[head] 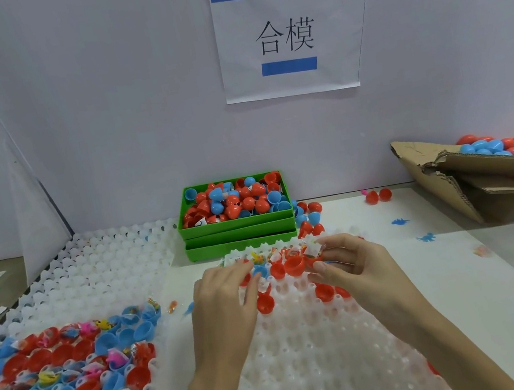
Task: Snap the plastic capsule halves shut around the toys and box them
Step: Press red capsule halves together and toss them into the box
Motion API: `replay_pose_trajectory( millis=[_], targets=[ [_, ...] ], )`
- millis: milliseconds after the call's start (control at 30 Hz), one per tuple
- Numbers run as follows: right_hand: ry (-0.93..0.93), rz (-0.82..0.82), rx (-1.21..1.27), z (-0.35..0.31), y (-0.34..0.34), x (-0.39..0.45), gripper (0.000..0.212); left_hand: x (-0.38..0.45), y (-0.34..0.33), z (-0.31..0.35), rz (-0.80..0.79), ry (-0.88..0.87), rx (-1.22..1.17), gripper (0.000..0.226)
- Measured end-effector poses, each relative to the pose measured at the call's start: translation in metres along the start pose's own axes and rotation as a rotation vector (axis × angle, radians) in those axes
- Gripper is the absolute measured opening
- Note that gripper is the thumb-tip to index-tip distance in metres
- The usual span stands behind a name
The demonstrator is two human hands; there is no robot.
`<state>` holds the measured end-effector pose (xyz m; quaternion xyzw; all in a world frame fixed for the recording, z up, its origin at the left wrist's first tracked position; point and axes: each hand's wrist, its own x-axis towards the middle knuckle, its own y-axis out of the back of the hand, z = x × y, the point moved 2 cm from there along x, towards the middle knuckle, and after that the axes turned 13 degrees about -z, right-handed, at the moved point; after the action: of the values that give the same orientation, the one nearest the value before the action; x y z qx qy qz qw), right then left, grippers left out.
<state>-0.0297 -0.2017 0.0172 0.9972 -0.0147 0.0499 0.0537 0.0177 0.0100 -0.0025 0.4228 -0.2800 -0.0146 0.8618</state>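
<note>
A pale wall with a paper sign stands behind a white worktop. At the centre lies a translucent white capsule tray, with only a few red halves in its far rows. The right hand holds, with fingers curled round it, a red capsule half with a wrapped toy inside, just above the tray's far edge. The left hand rests on the same far rows, fingers bent down among the halves; whether they pinch one I cannot tell. At 12 o'clock from the hands sit stacked green boxes, the top one full of red and blue halves. At 8 o'clock, a second tray carries blue and red halves with toys. At 2 o'clock, a torn cardboard box holds closed capsules.
</note>
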Motion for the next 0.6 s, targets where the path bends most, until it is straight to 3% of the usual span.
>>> replay_pose_trajectory(
  millis=[100, 200, 600],
  targets=[
    [0.03, -0.03, -0.023, 0.002, -0.003, -0.001, 0.03, -0.003, 0.005, 0.02, 0.139, -0.148, -0.211, 0.026],
    [0.06, -0.085, -0.042, 0.005, -0.008, -0.003, 0.029, -0.006, 0.0, 0.041, 0.041, -0.279, -0.383, 0.028],
    [0.154, -0.092, -0.139, 0.007, -0.014, -0.004, 0.033, -0.007, -0.009, 0.042, 0.0, -0.296, -0.328, 0.019]
  ],
)
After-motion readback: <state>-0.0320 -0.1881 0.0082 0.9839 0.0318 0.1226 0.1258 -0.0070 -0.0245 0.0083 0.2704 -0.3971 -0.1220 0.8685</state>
